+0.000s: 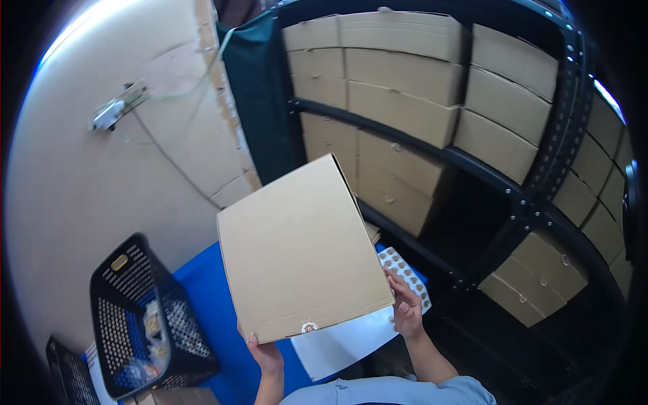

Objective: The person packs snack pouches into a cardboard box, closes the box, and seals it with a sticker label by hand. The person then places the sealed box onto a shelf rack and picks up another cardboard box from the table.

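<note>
A flat brown cardboard box (304, 250) is held up in front of me, tilted, with a round sticker (310, 328) on its near edge. My left hand (265, 352) grips its lower left corner, thumb on the near side and fingers hidden beneath. At the lower right side, my right hand (405, 307) is closed on the box's edge, its fingers partly hidden. Under the box lie a white sheet (337, 351) and a sheet of round brown stickers (413, 278) on a blue table (233, 364).
To my left stands a black perforated basket (158, 270) with plastic-wrapped items inside. Dark metal shelving (405, 138) loaded with cardboard boxes (405, 74) rises ahead and to the right. A power strip (118, 108) with a cable hangs on the pale wall.
</note>
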The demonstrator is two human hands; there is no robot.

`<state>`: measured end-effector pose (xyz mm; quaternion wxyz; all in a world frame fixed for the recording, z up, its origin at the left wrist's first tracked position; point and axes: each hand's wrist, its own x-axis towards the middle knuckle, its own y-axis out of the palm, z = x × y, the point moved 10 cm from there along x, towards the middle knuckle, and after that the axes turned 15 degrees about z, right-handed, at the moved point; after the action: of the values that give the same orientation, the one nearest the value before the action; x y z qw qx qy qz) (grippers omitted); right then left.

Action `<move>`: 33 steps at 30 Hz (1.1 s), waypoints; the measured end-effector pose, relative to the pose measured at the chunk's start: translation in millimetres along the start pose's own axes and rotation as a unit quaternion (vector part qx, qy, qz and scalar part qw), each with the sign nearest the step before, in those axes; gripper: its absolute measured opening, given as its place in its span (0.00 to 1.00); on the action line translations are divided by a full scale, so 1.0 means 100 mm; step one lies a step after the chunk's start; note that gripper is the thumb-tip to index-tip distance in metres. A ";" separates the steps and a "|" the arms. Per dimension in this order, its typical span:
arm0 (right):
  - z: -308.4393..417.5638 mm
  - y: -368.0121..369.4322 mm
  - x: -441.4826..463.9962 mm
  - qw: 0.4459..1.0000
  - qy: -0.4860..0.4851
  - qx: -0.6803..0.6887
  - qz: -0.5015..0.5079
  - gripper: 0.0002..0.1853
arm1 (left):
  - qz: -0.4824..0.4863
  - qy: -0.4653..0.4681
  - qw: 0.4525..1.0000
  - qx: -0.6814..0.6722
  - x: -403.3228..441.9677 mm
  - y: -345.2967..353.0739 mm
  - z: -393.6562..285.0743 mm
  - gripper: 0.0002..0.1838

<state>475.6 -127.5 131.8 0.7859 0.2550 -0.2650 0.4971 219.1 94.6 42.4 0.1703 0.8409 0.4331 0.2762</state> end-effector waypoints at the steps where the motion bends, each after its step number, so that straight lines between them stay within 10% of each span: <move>1: -0.03 -0.21 -0.08 1.000 0.022 0.010 -0.011 0.30 | 0.009 -0.003 1.000 -0.007 0.03 0.16 0.09 0.33; 12: -0.09 -1.60 -0.64 0.977 0.128 0.077 -0.154 0.38 | 0.084 0.044 0.984 0.150 0.00 1.42 0.42 0.41; 33: 1.49 -0.92 -2.52 0.933 0.155 -0.055 -0.319 0.42 | 0.287 -0.088 0.951 0.080 -1.19 1.76 0.54 0.45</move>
<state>443.1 -423.7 59.1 0.9473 0.2021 -0.0714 0.2382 307.6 -105.7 55.1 0.0530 0.9615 0.1779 0.2027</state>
